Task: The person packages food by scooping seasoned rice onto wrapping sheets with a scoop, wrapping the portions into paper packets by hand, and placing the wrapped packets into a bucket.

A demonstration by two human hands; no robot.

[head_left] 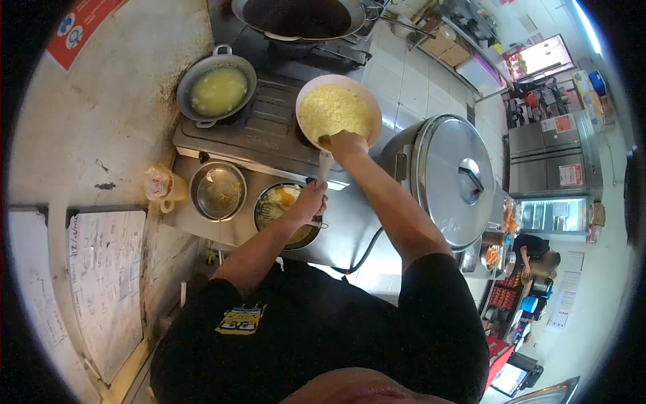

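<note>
A light-coloured frying pan (372, 108) holds a yellow, lumpy layer that looks like egg. It is at the right side of the gas stove (266, 118). My left hand (311, 203) is wrapped round the pan's pale handle (324, 166). At the pan's near rim, my right hand (346, 145) is closed with fingers bent downward. A small brown piece shows beside its fingertips; its kind cannot be made out. Below my left forearm sits a dark pan (258, 209) with a whisk (271, 210) and some egg in it, partly hidden by the arm.
A grey two-handled wok (182, 91) with yellow liquid stands on the left burner. Nearby are a metal strainer bowl (195, 192) and a yellowish jug (176, 188). A large lidded pot (441, 195) stands close to my right arm. A big wok (353, 17) is behind. Another person (535, 252) stands far right.
</note>
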